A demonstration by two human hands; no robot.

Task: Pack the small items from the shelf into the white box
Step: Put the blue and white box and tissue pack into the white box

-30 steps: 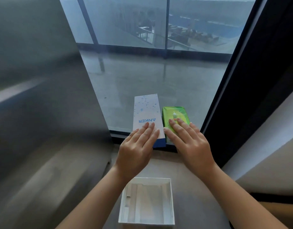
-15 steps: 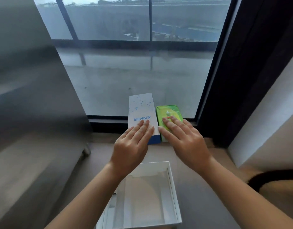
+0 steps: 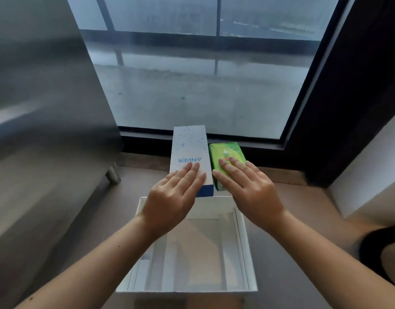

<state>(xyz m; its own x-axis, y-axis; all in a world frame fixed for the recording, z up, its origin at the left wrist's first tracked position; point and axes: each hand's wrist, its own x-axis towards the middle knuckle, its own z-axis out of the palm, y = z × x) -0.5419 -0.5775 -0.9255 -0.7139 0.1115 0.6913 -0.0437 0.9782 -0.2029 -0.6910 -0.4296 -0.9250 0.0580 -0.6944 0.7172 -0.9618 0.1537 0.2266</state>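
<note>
A white and blue Anker box [image 3: 189, 150] lies on the low ledge by the window, with a green tissue pack [image 3: 225, 157] touching its right side. My left hand [image 3: 174, 197] rests flat on the near end of the Anker box, fingers straight. Flat on the near part of the green pack lies my right hand [image 3: 247, 188], its fingers straight too. The open white box [image 3: 243, 253] sits just below the ledge, under both wrists. Its inside shows only white dividers.
A large window [image 3: 203, 74] with a dark frame rises behind the ledge. To the left stands a grey panel [image 3: 47, 108] with a metal leg [image 3: 113, 173]. A dark pillar [image 3: 348, 108] and a pale wall close the right side.
The view has tilted down and moved closer, so the white box fills more of the frame. Both hands stay flat on the same two items.
</note>
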